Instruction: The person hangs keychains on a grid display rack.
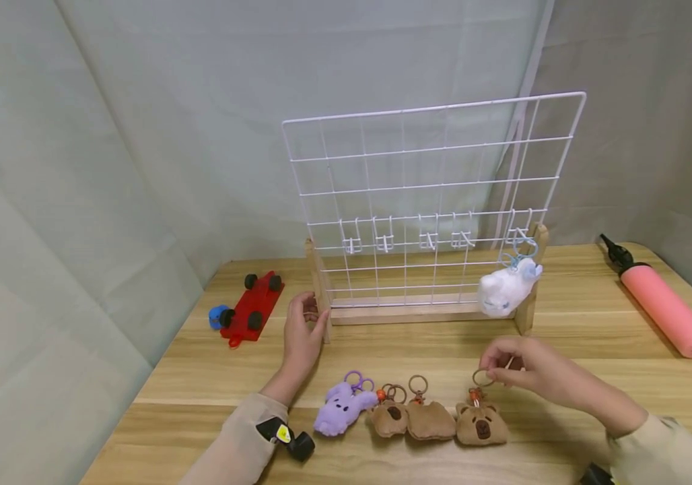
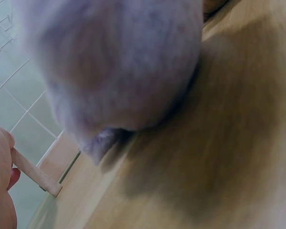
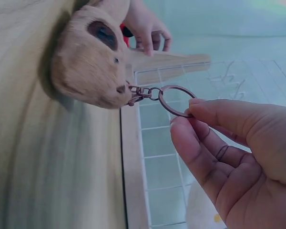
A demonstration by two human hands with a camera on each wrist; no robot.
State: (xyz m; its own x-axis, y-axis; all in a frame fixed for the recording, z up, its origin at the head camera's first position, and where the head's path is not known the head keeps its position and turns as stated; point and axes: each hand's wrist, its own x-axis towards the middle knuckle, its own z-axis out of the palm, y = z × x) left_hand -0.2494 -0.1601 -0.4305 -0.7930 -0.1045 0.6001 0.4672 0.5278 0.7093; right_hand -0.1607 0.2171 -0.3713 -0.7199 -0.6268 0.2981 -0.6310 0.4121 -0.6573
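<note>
The right hand (image 1: 518, 364) pinches the brown ring (image 3: 176, 86) between thumb and fingertip. The ring leads through a short chain (image 3: 139, 94) to the bear (image 1: 482, 426), which sits on the counter (image 1: 419, 465) at the right end of a row of plush charms. Left of it are two more brown charms, one with a dark nose (image 1: 390, 419) and one plain (image 1: 431, 422), then the purple charm (image 1: 340, 409). The left hand (image 1: 301, 333) grips the left post (image 1: 317, 273) of the rack, with thumb and fingers about the wood.

The bear looks light, soft and stuffed, so it should squash if squeezed and hardly be harmed by a bump. Its plush should not be slippery, but the thin, smooth metal ring may turn in the fingertips. The ring is the right place to hold: it looks stiff and keeps its shape, while the chain bends and lets the bear swing below. A pinch near one edge, as here, leaves most of the loop free.

The white charm (image 1: 506, 289) hangs at the rack's right end, below a row of hooks (image 1: 427, 240).
</note>
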